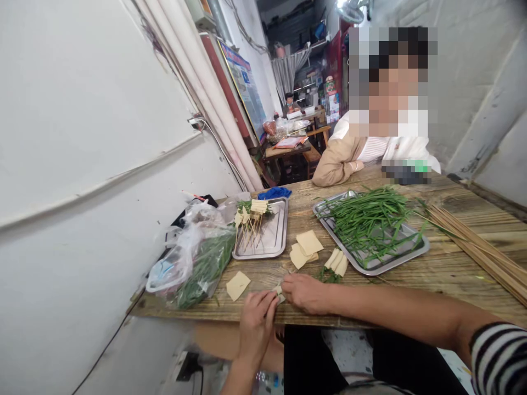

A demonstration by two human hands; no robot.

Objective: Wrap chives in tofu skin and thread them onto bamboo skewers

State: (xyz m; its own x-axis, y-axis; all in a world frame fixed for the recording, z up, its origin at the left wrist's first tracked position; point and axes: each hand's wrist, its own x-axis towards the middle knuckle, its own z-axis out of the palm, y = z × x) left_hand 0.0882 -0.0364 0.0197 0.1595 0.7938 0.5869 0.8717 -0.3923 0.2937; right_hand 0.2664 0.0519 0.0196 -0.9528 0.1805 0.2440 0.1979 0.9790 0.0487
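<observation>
At the table's near edge, my left hand (257, 312) and my right hand (307, 293) are both closed in a pinch on a small tofu-skin roll (280, 295) with a bit of green showing. The fingers hide most of it. A single square tofu-skin sheet (237, 286) lies flat beyond my left hand. Past my right hand are a few stacked tofu-skin sheets (308, 242) and several finished rolls (338, 262) with green ends. Cut chives (370, 219) are heaped on a metal tray (373, 269) farther right.
Skewered rolls (253, 214) rest on a second metal tray (280, 233). Plastic bags with greens (208, 266) stand at the left by the wall. Bamboo skewers (481, 247) lie at the right. Across the wooden table (300, 192) sits a person (341, 151); a blue cloth (275, 193) lies at the back.
</observation>
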